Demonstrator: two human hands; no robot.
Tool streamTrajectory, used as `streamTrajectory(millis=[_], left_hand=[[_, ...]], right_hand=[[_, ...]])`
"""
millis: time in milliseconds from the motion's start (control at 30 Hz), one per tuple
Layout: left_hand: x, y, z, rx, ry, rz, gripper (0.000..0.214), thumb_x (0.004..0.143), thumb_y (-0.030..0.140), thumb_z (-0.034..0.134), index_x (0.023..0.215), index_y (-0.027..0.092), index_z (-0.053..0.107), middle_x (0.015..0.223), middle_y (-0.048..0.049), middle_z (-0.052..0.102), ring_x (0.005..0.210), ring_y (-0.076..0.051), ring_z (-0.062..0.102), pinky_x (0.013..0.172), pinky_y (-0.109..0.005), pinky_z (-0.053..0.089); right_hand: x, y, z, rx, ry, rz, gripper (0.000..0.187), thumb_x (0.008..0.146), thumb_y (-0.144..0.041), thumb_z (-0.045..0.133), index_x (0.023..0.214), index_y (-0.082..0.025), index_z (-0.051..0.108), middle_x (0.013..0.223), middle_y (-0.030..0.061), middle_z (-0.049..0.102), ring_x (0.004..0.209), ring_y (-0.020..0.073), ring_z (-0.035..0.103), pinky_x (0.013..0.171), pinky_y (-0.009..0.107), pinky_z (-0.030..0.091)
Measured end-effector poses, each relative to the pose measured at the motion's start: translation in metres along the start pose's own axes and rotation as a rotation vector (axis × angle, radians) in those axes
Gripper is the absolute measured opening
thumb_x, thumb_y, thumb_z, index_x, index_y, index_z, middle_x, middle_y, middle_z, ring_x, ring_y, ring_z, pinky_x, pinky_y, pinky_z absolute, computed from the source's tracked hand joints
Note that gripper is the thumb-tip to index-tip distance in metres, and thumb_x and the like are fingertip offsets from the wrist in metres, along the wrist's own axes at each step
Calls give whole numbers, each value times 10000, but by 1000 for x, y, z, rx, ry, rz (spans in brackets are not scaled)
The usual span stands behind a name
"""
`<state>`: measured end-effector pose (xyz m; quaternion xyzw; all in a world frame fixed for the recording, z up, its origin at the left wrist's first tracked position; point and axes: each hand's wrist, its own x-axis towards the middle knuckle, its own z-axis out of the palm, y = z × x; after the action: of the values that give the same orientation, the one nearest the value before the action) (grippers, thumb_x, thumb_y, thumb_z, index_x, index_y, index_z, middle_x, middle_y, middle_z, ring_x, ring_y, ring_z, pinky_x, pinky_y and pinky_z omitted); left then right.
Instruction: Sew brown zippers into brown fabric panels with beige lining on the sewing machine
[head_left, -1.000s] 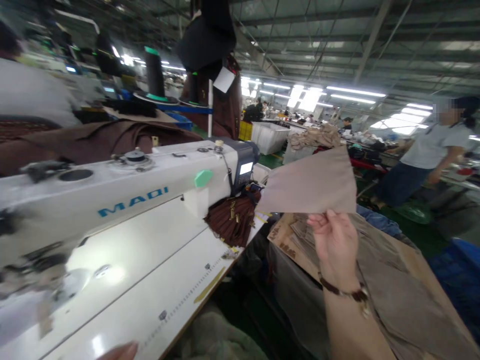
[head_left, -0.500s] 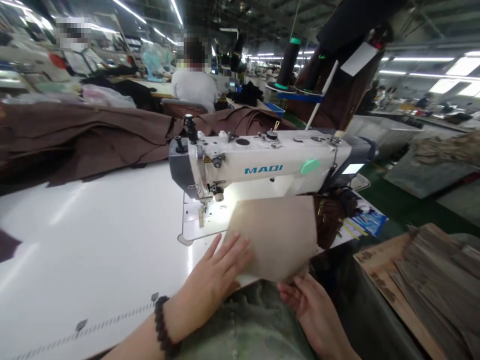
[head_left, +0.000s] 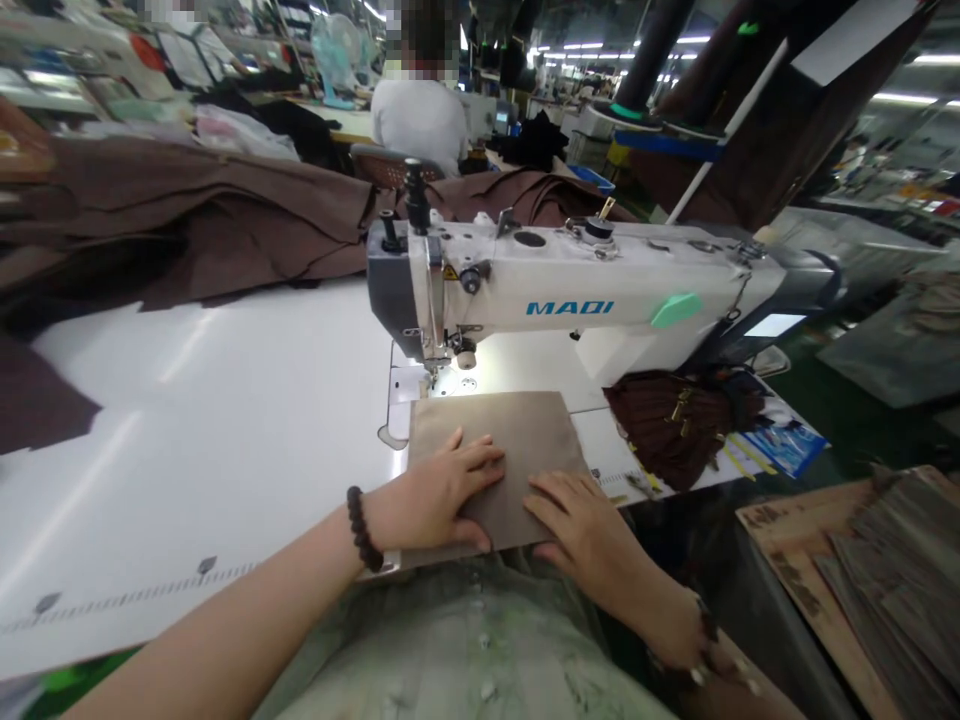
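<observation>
A taupe fabric panel [head_left: 517, 415] lies flat on the white table, its far left corner close to the needle area of the sewing machine [head_left: 637, 280]. My left hand [head_left: 442, 490] rests on the panel's left half with fingers spread. On the right half lies my right hand [head_left: 581, 525], palm down and fingers stretched out. Neither hand grips the cloth; both press on it from above. The machine's lamp lights the plate just beyond the panel's far edge.
Brown fabric [head_left: 262, 215] is heaped along the table's back. Right of the panel sit dark brown pieces with zippers [head_left: 667, 425] and a blue packet [head_left: 791, 445]. A stack of cut cloth [head_left: 900, 570] lies lower right. A person [head_left: 420, 115] sits beyond the machine.
The fabric panel has moved left and toward me and now lies flat below the needle area. My right hand has let go of its near edge and lies on top. The camera view has shifted.
</observation>
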<state>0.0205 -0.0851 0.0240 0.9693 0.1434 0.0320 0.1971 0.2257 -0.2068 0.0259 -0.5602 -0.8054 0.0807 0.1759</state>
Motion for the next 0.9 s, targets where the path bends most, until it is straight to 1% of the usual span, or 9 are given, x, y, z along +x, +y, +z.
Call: streamTrajectory(millis=[100,167,233,300,400,467,567,700,900], left_hand=[[-8,8,-6,27,58,-35,618,718,524,652,1156,104,537,1203,-168,517,1165,-320,459,1010,-523,304],[-19,19,-5,39,98,-118,557,725,532,636,1070,99,579,1115,-156,559,1052,-304,531,923,-466,413],[-33,28,1,15,130,-207,431,780,500,590,968,112,611,1058,-136,582,955,-276,568,830,-414,474],[-46,32,9,-34,194,-300,289,871,391,503,867,132,630,1060,-115,588,929,-245,580,810,-380,487],[-62,28,20,-116,322,-417,291,920,246,397,800,153,646,1145,-86,574,970,-206,585,852,-332,480],[-69,24,23,-160,375,-460,280,906,252,420,772,164,649,1168,-73,567,983,-200,584,860,-319,480],[-76,20,23,-163,429,-545,273,869,291,491,667,158,618,1118,-80,575,957,-207,582,831,-334,495],[-77,19,23,-43,460,-584,264,858,283,523,646,143,597,1070,-100,566,932,-223,565,812,-385,490],[-73,17,25,93,433,-562,251,865,250,518,649,135,574,1002,-103,577,892,-226,544,762,-385,478]], right_hand=[[14,3,3,-11,-112,8,255,696,-61,637,930,-163,650,1078,93,602,989,242,544,851,397,462],[19,4,1,54,-146,71,192,756,-82,585,891,-187,674,1054,69,614,974,212,552,842,362,465],[22,3,-4,106,-193,138,177,807,-132,544,885,-205,685,1057,53,615,977,197,551,857,352,453],[26,0,-10,129,-253,176,182,838,-182,520,898,-217,687,1089,44,603,1002,194,541,885,353,432],[35,-4,-16,122,-325,200,188,856,-215,500,890,-220,685,1094,31,586,1007,185,528,892,333,407],[41,-5,-17,86,-351,229,199,869,-238,483,847,-207,679,1035,26,585,947,168,539,843,304,407],[52,-3,-14,-3,-386,267,229,879,-287,474,774,-196,657,921,13,573,804,135,549,711,265,392],[64,0,-10,-136,-427,247,240,865,-308,505,693,-184,617,789,10,555,712,127,532,600,248,329],[70,3,-7,-192,-448,184,255,850,-304,529,639,-170,579,725,26,565,663,129,520,565,251,295]])
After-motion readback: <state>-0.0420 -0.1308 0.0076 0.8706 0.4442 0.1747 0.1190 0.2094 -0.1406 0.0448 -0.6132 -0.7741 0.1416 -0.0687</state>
